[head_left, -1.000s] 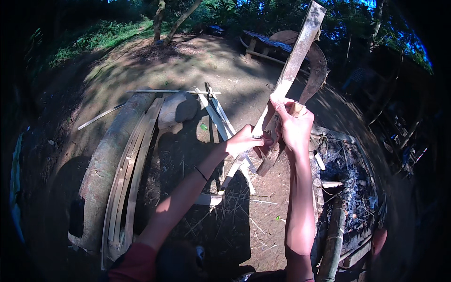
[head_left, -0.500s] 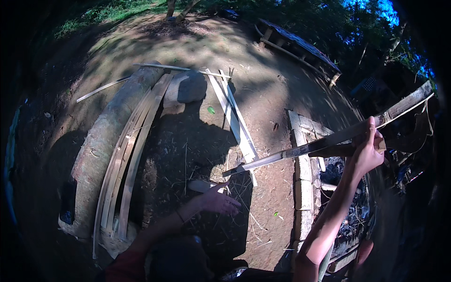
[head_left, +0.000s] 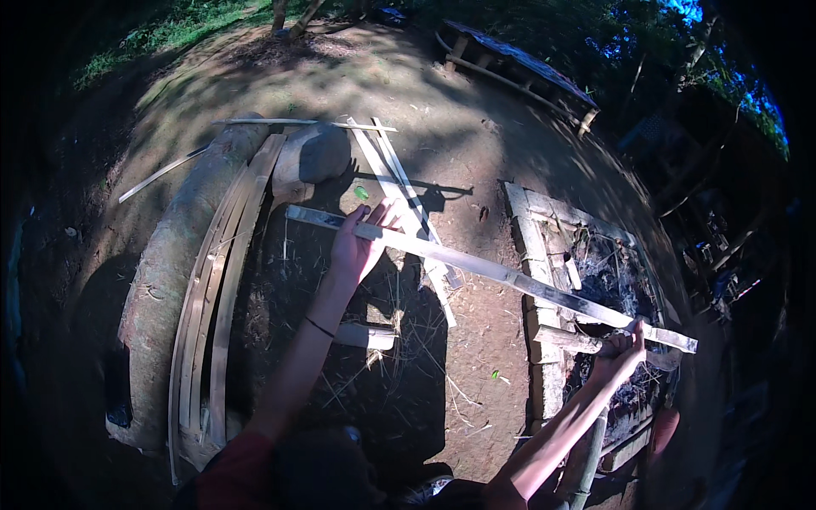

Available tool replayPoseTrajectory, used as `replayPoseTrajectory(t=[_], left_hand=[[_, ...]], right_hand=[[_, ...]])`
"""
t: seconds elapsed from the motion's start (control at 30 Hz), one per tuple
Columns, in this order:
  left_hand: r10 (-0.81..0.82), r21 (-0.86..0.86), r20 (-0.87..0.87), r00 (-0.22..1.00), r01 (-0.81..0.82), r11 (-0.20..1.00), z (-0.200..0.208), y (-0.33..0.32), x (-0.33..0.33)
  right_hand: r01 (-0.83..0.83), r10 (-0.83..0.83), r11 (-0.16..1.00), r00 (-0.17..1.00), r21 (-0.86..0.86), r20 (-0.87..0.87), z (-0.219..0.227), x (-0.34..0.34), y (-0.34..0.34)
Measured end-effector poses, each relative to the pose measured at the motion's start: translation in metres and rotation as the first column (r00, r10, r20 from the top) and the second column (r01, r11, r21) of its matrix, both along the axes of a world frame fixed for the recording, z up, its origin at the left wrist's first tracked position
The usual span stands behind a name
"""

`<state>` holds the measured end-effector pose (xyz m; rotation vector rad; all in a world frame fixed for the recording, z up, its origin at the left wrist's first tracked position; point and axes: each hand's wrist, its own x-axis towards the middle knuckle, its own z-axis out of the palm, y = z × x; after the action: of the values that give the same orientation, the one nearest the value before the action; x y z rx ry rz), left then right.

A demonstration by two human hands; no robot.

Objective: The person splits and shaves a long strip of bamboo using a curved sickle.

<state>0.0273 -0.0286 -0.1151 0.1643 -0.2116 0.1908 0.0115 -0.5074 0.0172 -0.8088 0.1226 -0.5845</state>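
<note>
A long split bamboo strip (head_left: 484, 268) slants across in front of me, its left end higher in view and its right end lower. My left hand (head_left: 361, 242) grips it near the left end, the thumb lying across it. Close to the other end, my right hand (head_left: 625, 350) is closed around the strip. A thick wooden piece, perhaps a tool handle (head_left: 568, 341), also sticks out leftward from my right hand; a greyish part shows past the hand, too unclear to name. Dark scorch-like marks run along the strip's right half.
Several bamboo strips (head_left: 228, 280) lean along a log (head_left: 174, 263) on the left, beside a large stone (head_left: 310, 157). Pale strips (head_left: 395, 183) lie on the ground ahead. At right, a block-edged fire pit (head_left: 544, 297) holds ash. A low bamboo platform (head_left: 518, 72) stands far back.
The strip has swung from rising rightward to sloping down rightward. My left hand, open and apart before, has moved up and taken hold of it. My right hand has moved lower.
</note>
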Motion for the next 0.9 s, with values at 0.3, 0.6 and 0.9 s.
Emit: replayPoseTrajectory(t=[0.3,0.6,0.9], left_hand=[[0.305,0.281,0.196,0.932,-0.351,0.893,0.112,0.026,-0.052],[0.412,0.367,0.349,0.842,-0.527,0.767,0.162,0.032,-0.081],[0.531,0.657,0.305,0.79,-0.578,0.484,0.221,-0.006,-0.07]], right_hand=[[-0.045,0.185,0.89,0.946,0.454,-0.268,-0.178,-0.006,0.07],[-0.225,0.664,0.611,0.668,0.759,-0.336,-0.276,-0.082,0.136],[0.008,0.362,0.882,0.629,0.472,-0.688,-0.239,-0.151,0.168]])
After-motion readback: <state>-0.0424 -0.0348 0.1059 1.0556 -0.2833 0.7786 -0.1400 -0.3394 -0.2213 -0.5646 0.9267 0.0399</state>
